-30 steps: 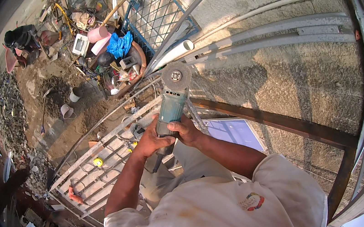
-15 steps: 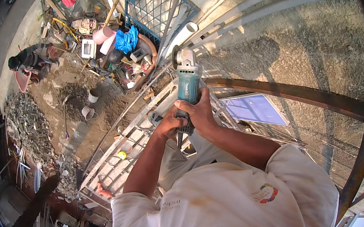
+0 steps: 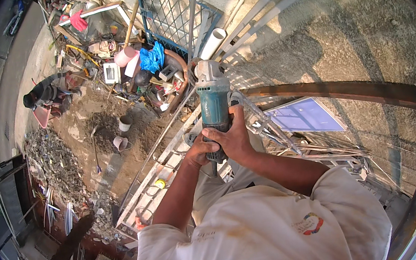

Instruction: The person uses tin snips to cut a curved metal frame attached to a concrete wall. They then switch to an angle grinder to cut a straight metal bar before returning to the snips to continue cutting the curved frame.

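1. The person wore a white short-sleeved shirt [image 3: 263, 233], which filled the lower edge of the view; both bare forearms rose from it toward the centre.
2. The left hand [image 3: 199, 151] was closed around the rear end of the angle grinder [image 3: 214, 109], its fingers wrapped on the dark grip.
3. The right hand [image 3: 234, 138] was clamped over the teal body of the grinder just above the left hand, fingers curled round its right side; the two hands touched.
4. The grinder stood near upright in the view, its grey gear head uppermost, at the curved rusty steel bar [image 3: 350, 91] that ran rightward from it. Whether the disc touched the bar could not be told.
5. Beneath the hands lay a pale metal gate frame [image 3: 161, 173], with a small yellow object [image 3: 160, 183] resting among its bars.
6. To the right of the grinder a blue-tinted panel [image 3: 304, 116] lay on a bundle of thin rods.
7. Farther off, two small buckets [image 3: 123, 133] stood on the dirt ground near a heap of rubble [image 3: 54, 160].
8. Beyond these, a cluttered pile held a blue cloth [image 3: 152, 58], a pink container [image 3: 125, 57] and a white pipe [image 3: 213, 43].
9. At the far left, another person [image 3: 48, 93] crouched beside the pile.
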The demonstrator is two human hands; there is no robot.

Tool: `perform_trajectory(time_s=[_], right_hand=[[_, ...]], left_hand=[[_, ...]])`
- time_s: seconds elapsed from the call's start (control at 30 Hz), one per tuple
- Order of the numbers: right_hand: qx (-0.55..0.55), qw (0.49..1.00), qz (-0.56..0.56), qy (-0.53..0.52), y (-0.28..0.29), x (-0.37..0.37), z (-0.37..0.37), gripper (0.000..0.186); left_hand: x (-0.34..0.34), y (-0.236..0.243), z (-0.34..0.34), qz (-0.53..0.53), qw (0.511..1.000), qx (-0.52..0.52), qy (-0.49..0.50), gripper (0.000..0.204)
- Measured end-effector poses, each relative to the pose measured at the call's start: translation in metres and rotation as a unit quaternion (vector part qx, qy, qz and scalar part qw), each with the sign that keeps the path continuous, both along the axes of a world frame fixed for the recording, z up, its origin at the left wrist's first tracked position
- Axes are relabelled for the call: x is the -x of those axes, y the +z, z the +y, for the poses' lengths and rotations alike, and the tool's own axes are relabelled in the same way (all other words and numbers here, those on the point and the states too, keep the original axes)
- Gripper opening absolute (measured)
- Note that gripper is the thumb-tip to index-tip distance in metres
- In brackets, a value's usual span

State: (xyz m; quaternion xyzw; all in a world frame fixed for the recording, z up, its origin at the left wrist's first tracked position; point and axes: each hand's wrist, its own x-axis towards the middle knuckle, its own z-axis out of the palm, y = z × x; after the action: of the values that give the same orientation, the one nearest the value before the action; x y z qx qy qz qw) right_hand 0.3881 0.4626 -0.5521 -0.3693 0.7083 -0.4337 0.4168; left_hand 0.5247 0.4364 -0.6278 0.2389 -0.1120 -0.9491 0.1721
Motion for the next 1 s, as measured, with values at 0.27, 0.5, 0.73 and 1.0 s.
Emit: perform_trajectory(time_s=[0.27, 0.5, 0.73, 1.0], right_hand=[[-0.013, 0.994, -0.108, -0.028, -0.004, 0.016, 0.012, 0.065], [-0.034, 0.988, -0.145, -0.047, -0.016, 0.04, 0.011, 0.06], [-0.015, 0.996, -0.085, 0.029, -0.008, 0.087, 0.018, 0.06], [0.034, 0.996, -0.078, -0.032, 0.018, 0.128, 0.018, 0.054]], left_hand=[[0.018, 0.037, -0.007, -0.076, 0.992, 0.097, -0.013, 0.065], [0.045, 0.028, -0.01, -0.126, 0.981, 0.143, -0.031, 0.063], [0.054, 0.03, -0.023, -0.15, 0.965, 0.215, -0.024, 0.059], [0.101, 0.078, -0.059, -0.116, 0.935, 0.333, -0.03, 0.063]])
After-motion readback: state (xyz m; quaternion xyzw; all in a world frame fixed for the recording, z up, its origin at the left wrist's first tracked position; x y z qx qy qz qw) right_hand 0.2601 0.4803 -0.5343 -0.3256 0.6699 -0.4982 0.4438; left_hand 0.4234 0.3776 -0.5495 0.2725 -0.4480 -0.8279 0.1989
